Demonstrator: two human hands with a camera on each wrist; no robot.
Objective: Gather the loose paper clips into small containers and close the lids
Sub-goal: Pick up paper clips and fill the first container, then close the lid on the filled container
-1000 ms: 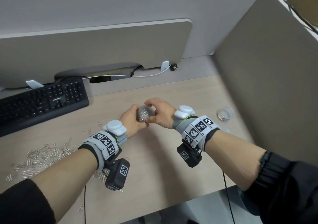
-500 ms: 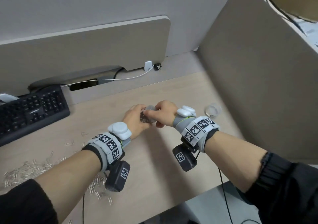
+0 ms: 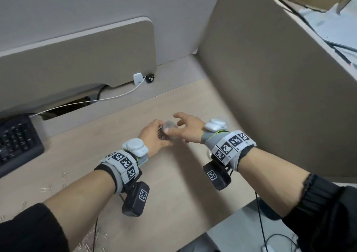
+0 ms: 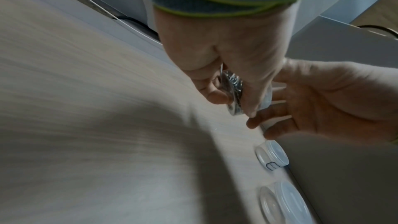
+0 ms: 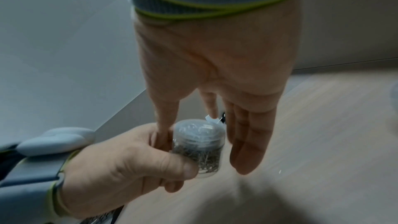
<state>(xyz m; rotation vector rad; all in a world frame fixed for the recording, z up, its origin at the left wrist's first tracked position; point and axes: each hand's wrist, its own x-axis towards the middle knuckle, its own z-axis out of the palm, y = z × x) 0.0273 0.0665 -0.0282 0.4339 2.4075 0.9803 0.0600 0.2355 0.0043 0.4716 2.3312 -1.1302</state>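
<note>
A small clear container (image 3: 168, 130) packed with paper clips has its lid on. My left hand (image 3: 157, 134) grips it around the body, just above the desk. The right wrist view shows the container (image 5: 199, 146) upright between the left thumb and fingers. My right hand (image 3: 180, 125) sits right beside it with straight, spread fingers. The right thumb tip (image 5: 163, 125) touches near the lid's edge, and the other fingers stand off to the side. In the left wrist view the container (image 4: 233, 94) is mostly hidden by my left hand (image 4: 226, 57). Loose clips (image 3: 46, 189) lie scattered at the lower left.
Two more small clear containers (image 4: 272, 155) (image 4: 284, 205) stand by the beige side partition (image 3: 270, 77) on the right. A black keyboard (image 3: 15, 143) sits at the far left, and a white cable (image 3: 96, 102) runs along the back of the desk (image 3: 173, 193).
My right hand has let go of the container's lid and spread its fingers. The head view has swung to the right, so the clip pile is mostly out of frame.
</note>
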